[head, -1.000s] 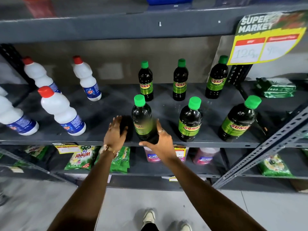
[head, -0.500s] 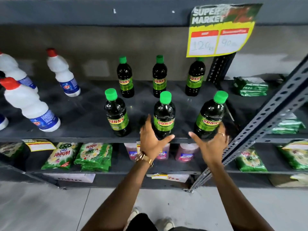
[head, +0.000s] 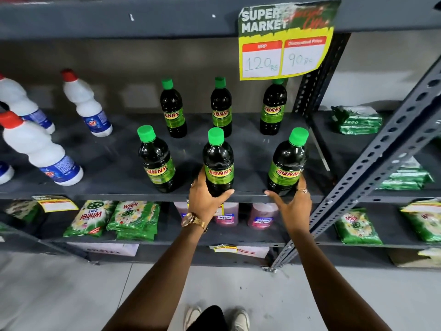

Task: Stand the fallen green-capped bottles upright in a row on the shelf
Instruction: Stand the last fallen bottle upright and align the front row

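Grey metal shelf [head: 250,149] in a shop aisle, and all six green-capped bottles stand upright — nothing fallen in view, so only squaring the rows seems left. Nearest, the left hand [head: 205,197] cups the base of the middle front bottle [head: 218,163], thumb and fingers loosely wrapped round it. The right hand [head: 292,203] is spread open, fingers touching the right front bottle [head: 287,163] — not clasping. Behind, the back three [head: 222,108] stand apart.

Dim, even light; fisheye-bent edges
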The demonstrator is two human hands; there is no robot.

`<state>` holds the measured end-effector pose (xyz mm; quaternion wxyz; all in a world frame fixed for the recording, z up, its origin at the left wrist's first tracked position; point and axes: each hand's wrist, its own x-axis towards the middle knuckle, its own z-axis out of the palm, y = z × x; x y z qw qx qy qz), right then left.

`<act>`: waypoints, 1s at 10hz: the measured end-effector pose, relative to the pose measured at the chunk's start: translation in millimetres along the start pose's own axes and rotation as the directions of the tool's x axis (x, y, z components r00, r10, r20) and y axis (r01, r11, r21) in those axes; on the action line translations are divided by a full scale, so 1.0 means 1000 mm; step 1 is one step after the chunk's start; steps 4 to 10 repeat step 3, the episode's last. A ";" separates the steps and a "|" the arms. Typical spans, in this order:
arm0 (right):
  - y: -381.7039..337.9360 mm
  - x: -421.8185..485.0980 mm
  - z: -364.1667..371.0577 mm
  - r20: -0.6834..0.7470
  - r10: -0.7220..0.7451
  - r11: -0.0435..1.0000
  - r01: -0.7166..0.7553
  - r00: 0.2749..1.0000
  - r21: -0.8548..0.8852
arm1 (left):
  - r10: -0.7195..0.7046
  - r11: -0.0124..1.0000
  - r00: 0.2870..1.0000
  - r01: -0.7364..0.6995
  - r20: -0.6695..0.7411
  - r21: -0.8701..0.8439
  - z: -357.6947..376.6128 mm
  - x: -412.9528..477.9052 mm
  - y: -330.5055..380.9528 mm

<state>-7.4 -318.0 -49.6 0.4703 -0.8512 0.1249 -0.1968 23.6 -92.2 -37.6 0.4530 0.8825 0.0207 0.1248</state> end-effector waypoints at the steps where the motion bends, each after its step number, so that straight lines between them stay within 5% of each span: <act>1: 0.001 0.000 0.000 0.005 0.019 1.000 -0.019 1.000 -0.001 | -0.011 1.000 1.000 0.011 0.011 0.005 0.000 -0.001 0.000; 10: -0.019 -0.013 -0.015 -0.011 -0.006 0.996 0.007 1.000 0.093 | 0.001 1.000 0.998 0.000 0.061 -0.008 -0.008 -0.004 0.011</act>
